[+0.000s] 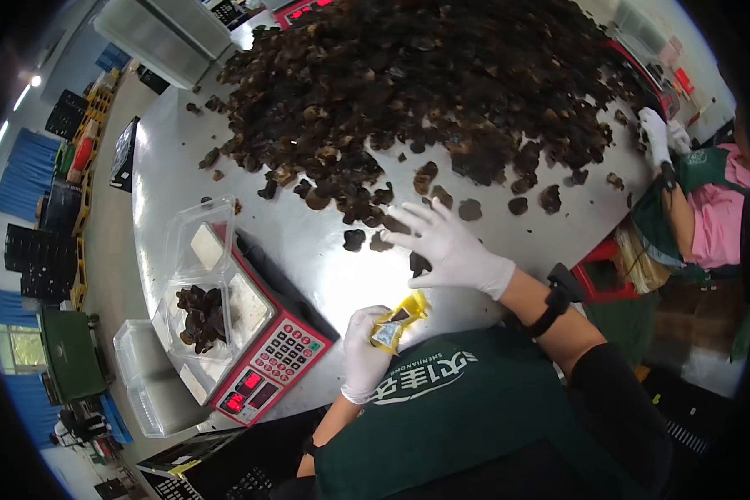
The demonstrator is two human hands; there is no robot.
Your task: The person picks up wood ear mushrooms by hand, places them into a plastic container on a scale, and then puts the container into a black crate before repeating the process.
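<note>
My left hand, in a white glove, is closed around a small yellow packet-like thing with a pale printed patch, close to my green apron. What exactly it is, I cannot make out. Beyond it, my right hand, also gloved, is raised over the metal table with its fingers spread. Several loose dark wood ear mushrooms lie by its fingertips, at the near edge of a large heap. To the left, a clear plastic clamshell box, lid up, holds wood ear mushrooms on a red digital scale.
Stacked clear plastic boxes stand left of the scale. A co-worker's gloved hands are at the table's right side, near another red scale. A red crate or stool stands below the right edge. Metal containers are at the far left.
</note>
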